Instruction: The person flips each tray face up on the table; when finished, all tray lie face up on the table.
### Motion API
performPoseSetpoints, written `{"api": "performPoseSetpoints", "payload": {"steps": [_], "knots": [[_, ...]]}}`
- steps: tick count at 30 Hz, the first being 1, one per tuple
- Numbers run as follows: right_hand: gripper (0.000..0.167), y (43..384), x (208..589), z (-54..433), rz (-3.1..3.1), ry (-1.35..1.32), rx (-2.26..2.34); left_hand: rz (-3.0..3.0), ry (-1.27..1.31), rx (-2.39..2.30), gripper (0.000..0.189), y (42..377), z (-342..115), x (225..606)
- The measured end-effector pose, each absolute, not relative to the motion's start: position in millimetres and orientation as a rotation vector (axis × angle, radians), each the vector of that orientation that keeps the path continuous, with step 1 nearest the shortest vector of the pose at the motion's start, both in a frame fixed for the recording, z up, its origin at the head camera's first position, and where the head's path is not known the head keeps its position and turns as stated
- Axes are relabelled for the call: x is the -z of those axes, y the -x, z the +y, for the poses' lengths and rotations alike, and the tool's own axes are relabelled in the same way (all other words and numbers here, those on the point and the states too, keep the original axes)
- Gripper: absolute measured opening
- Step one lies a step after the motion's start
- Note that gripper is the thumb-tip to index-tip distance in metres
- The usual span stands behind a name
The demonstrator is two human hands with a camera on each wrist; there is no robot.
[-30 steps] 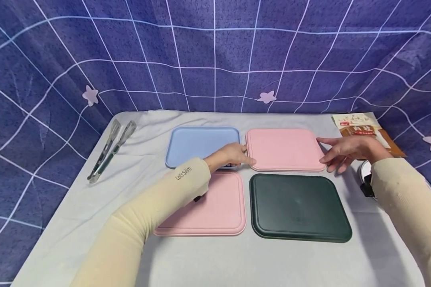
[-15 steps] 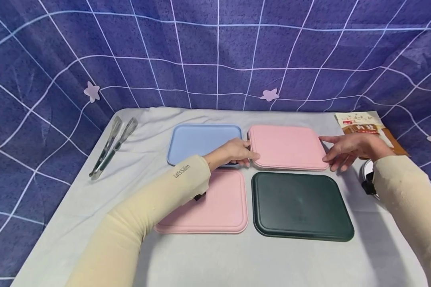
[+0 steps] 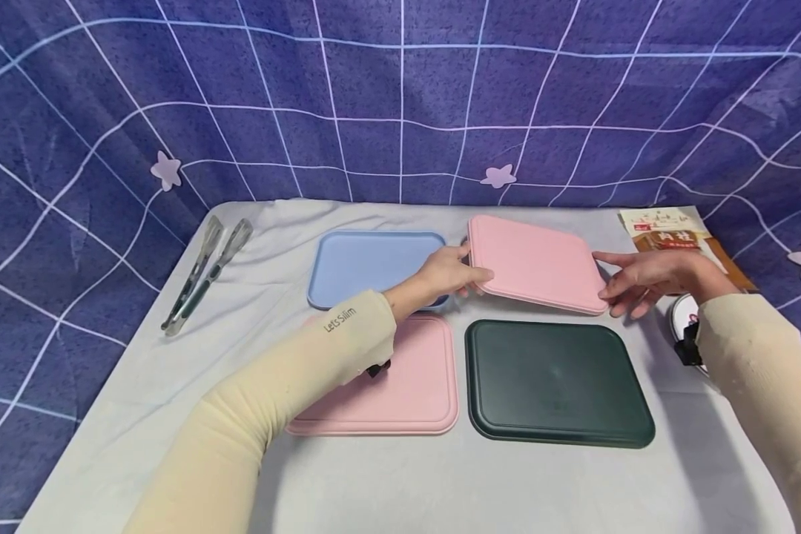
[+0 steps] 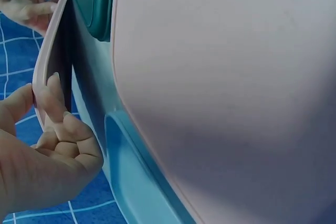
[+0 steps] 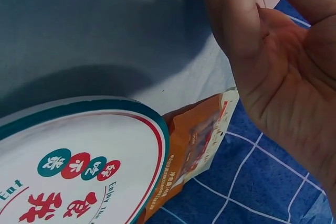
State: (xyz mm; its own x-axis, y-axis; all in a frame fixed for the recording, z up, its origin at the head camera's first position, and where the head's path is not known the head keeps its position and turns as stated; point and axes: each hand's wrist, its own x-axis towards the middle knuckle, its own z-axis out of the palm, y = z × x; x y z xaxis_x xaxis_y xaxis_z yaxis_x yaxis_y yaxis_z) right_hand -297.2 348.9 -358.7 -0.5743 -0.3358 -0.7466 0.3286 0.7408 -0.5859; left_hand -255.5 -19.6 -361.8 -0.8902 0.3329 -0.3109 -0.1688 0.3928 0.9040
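Along the far side of the white tablecloth [image 3: 387, 482], a pink panel [image 3: 537, 263] is sloping between two hands, its long axis running roughly left to right and its left end standing higher than its right. The left hand [image 3: 443, 272] is gripping that raised end, thumb lying on the top face and fingers tucking beneath the rim; from the left wrist, the shadowed underside is showing. The right hand [image 3: 654, 278] is resting at the opposite short edge, fingers loosely spreading; its fingertips are touching near the lower corner, but I can't tell whether they're truly pinching it. So neither hand is nearer: each is meeting one end, the panel lying rightward of the left and leftward of the right. To my mind, everything is hinging on that slope, with the low right end probably serving as pivot and the left hand bearing the lift. A dark green panel [image 3: 557, 382] is lying flat just in front, and a blue tray [image 3: 367, 263] is sitting left of it all, partly hiding behind the left hand.
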Motion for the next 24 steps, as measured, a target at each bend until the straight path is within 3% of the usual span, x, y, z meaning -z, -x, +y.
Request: {"api": "performPoseSetpoints", "payload": {"steps": [13, 22, 24], "knots": [[0.107, 300, 360, 347, 1.96, 0.023, 0.921, 2.324, -0.281, -1.499, 0.089, 260, -9, 330], [0.107, 298, 358, 343, 1.952, 0.001, 0.932, 2.386, -0.392, -1.432, 0.047, 258, -6, 318], [0.108, 298, 358, 342, 1.954, 0.0, 0.933, 2.392, -0.4, -1.445, 0.05, 257, -5, 315]]}}
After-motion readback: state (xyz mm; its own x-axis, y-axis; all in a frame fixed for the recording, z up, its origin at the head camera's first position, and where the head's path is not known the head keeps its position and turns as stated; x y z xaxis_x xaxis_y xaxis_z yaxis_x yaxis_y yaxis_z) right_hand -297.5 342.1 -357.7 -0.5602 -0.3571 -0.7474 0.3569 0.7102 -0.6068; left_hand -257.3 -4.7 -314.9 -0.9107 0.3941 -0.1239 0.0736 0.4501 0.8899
